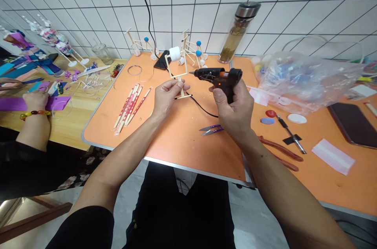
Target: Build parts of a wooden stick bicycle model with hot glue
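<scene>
My left hand (167, 97) pinches thin wooden stick frame (178, 74) at frame centre; right hand (234, 103) clamped round black glue gun (219, 78), over smooth orange tabletop (176, 139).

On my feed, wrapped chopsticks (131, 104) lie near the left edge of the orange table (176, 139). Purple snips (210, 129) sit toward its front edge, with red-handled pliers (279, 151) to their right. At the back edge stand a steel-capped bottle (237, 33) and small stick models (193, 50). A clear plastic bag (303, 78) fills the back right, and a dark phone (352, 123) lies at the right edge. On the neighbouring wooden table (70, 131), a co-worker's hand (35, 99) rests on a purple foam sheet (17, 103), and a glass jar (102, 53) stands near the back edge.
</scene>
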The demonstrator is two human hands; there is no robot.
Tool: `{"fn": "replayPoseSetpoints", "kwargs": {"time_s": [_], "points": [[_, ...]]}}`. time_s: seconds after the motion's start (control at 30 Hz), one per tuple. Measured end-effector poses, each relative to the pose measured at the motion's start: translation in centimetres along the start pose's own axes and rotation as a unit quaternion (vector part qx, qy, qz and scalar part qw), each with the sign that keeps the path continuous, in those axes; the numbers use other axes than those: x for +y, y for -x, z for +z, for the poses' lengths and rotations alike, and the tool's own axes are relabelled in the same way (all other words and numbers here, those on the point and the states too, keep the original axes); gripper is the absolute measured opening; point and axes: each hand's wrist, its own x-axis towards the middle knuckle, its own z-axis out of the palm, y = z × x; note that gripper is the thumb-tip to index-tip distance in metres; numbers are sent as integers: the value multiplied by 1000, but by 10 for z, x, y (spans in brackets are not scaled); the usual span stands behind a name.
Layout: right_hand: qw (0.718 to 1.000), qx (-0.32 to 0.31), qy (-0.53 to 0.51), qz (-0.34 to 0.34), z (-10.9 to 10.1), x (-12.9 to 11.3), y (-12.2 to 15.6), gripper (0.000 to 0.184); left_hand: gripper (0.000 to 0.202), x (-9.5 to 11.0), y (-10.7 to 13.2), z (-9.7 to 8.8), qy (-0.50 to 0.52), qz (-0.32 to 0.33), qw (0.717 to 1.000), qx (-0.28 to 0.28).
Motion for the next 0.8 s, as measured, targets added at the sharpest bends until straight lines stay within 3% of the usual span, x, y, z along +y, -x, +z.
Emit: {"fn": "replayPoseSetpoints", "kwargs": {"time_s": [0.53, 0.8], "points": [[1000, 14, -7, -3, -1, -1, -1, 44, 35, -2, -1, -1, -10, -4, 1000, 2], [999, -22, -36, -12, 6, -4, 7, 42, 45, -5, -2, 2, -1, 2, 1000, -4]]}}
